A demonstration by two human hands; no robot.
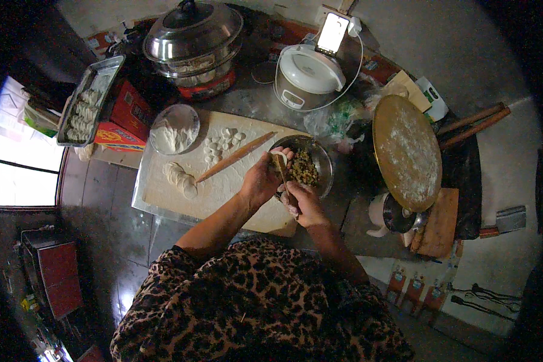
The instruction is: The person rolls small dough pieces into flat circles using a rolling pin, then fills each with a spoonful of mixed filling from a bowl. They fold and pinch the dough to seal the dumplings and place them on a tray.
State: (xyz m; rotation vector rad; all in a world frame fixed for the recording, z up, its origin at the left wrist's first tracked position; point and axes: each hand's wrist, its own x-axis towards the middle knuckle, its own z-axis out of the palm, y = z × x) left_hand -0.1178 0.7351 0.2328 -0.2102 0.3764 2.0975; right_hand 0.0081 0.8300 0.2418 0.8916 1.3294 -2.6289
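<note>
My left hand (263, 174) cups a round dough wrapper (282, 157) over the near left rim of a metal bowl (329, 174). Chopped greenish-brown filling (304, 169) lies inside that bowl. With my right hand (304, 202) I grip a flat wooden stick (282, 169), its upper end against the wrapper. Whether filling sits on the wrapper is hard to tell. Left of my hands, a tapered wooden rolling pin (237, 156) rests across a floured board (226, 206). Small dough pieces (219, 145) lie beyond the pin, and overlapping rolled wrappers (181, 181) lie near its left end.
A bowl of flour (174, 131) stands at the board's far left corner. Rows of dumplings fill part of a metal tray (90, 104) on a red box (129, 115). Behind are a steamer pot (194, 45) and rice cooker (310, 77). Right stands a floured round tray (407, 154).
</note>
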